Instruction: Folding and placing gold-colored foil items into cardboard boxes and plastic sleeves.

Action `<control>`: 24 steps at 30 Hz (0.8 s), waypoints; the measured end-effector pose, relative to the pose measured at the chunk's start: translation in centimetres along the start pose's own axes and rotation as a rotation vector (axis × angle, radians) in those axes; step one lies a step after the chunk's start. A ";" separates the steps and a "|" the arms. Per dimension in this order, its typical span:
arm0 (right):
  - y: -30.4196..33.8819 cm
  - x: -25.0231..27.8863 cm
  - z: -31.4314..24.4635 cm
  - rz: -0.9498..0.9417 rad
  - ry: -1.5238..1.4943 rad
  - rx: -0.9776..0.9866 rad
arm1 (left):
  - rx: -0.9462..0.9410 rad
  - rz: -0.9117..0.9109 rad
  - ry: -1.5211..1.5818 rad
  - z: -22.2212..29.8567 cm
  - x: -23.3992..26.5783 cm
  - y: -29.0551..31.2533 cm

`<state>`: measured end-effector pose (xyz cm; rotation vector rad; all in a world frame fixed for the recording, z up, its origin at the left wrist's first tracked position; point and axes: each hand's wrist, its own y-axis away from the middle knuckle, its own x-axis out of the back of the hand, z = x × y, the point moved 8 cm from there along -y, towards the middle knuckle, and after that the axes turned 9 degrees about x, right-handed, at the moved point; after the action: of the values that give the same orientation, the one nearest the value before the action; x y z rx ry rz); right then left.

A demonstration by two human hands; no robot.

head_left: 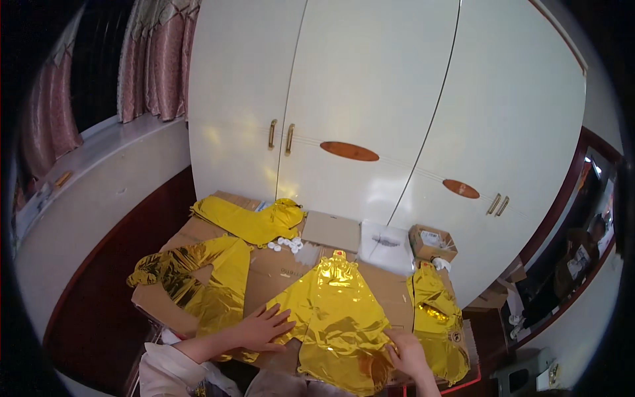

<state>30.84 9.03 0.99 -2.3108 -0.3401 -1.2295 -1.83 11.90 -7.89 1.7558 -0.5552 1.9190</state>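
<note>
A flat, shiny gold foil balloon [334,301] lies in front of me, narrow at the far end and wide at the near end. My left hand [263,329] rests on its left edge, palm down with the fingers spread. At its right edge, my right hand [408,355] pinches the foil between thumb and fingers. Left of it is a curved gold foil balloon [228,278], its near end partly behind my left forearm. Another gold foil balloon [248,221] stretches across the far left. A crumpled gold foil balloon [438,317] lies at the right.
Flattened cardboard [271,271] covers the work surface. Several small white round pieces [286,245] lie at the back, near a flat grey-brown box [331,231], a white tray-like sheet [385,246] and an open cardboard box [432,243]. Behind stands a white wardrobe [370,86].
</note>
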 end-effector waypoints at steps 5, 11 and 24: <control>2.3 -2.3 4.4 -0.017 0.331 0.129 | 0.054 -0.013 0.001 1.6 -1.4 0.4; 2.2 -2.3 5.6 0.008 0.331 0.140 | 0.087 -0.039 -0.011 2.7 -1.1 0.1; -6.4 -6.2 -2.9 -0.158 0.254 0.367 | 0.235 0.161 0.002 -8.9 5.6 -6.1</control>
<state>22.56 13.02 -0.80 -1.8237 -0.6098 -1.3869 -5.74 22.49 -3.29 1.9033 -0.5000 2.1721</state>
